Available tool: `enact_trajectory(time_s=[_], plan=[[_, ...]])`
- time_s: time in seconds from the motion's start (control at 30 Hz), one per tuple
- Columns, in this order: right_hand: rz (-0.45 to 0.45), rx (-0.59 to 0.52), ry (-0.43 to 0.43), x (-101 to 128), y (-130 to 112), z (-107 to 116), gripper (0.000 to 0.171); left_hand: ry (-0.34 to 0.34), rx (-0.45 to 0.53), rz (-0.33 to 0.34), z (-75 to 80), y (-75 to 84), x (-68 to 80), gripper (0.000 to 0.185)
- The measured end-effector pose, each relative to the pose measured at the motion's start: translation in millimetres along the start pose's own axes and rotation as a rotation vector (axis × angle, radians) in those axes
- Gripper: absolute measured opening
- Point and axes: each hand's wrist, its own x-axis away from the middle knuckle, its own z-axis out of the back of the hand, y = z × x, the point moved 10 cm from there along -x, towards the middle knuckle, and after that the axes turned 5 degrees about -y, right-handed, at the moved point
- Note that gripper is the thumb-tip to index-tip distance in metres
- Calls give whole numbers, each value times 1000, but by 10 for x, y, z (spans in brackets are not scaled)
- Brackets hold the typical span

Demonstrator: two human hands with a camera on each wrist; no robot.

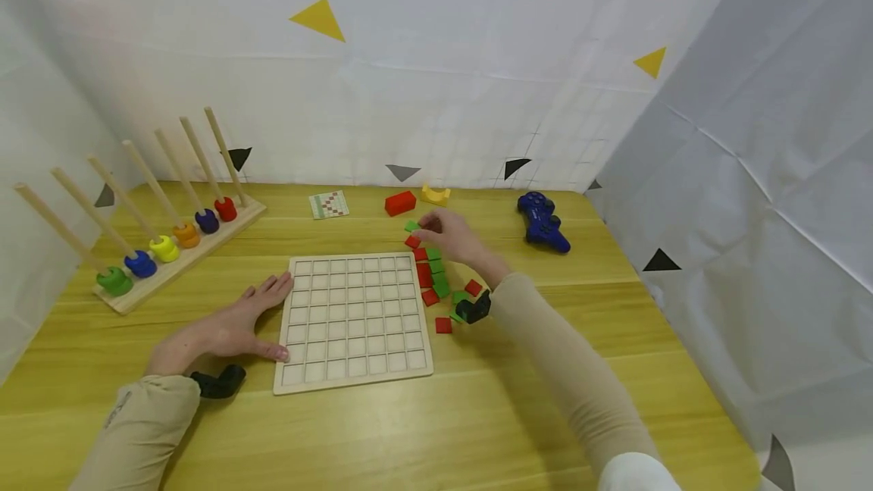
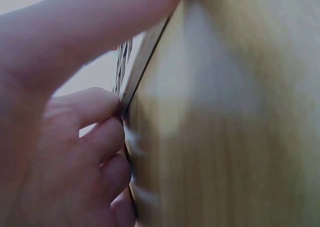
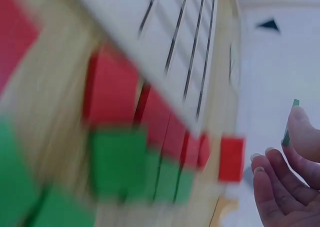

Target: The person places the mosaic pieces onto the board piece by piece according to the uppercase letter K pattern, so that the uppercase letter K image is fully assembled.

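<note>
A square wooden board point(image 1: 355, 322) with a grid of shallow cells lies on the table. My left hand point(image 1: 235, 326) rests along its left side, fingers spread, fingertips and thumb touching the edge. In the left wrist view, the fingers point(image 2: 102, 137) meet the board's rim. Above the board's far right corner, my right hand point(image 1: 453, 237) pinches a thin green tile point(image 3: 295, 103) between thumb and index finger, the other fingers loosely bent. Red tiles point(image 1: 424, 275) and green tiles point(image 1: 439, 267) lie along the board's right side, several side by side and others scattered nearer me.
At the left stands a wooden rack point(image 1: 187, 252) of upright pegs with coloured rings. A small patterned card point(image 1: 329, 204), a red block point(image 1: 400, 203) and a yellow arch piece point(image 1: 435, 195) lie along the back. A blue game controller point(image 1: 542, 223) sits at the right.
</note>
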Motion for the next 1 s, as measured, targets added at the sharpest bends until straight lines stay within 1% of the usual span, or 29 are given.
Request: enact_trajectory(time_s=[0.13,0.27,0.53,0.67,0.83,1.0], plan=[[37,7,-47,-34,-267,-228,31,4,-3,-10,9,15,-8,120],[75,28,-76,-64,-431,-429,30,3,-5,-2,13,0,-13,120],[142,60,-129,-159,-612,-814,30,-5,0,9,7,-27,-7,120],[182,115,-145,-245,-698,-1006,30,-4,-6,7,11,-10,-5,120],[164,178,-148,-338,-720,-1202,30,-5,-3,7,8,-12,-17,120],[126,193,-115,-390,-721,-1290,30,-6,-12,18,4,-32,-18,120]])
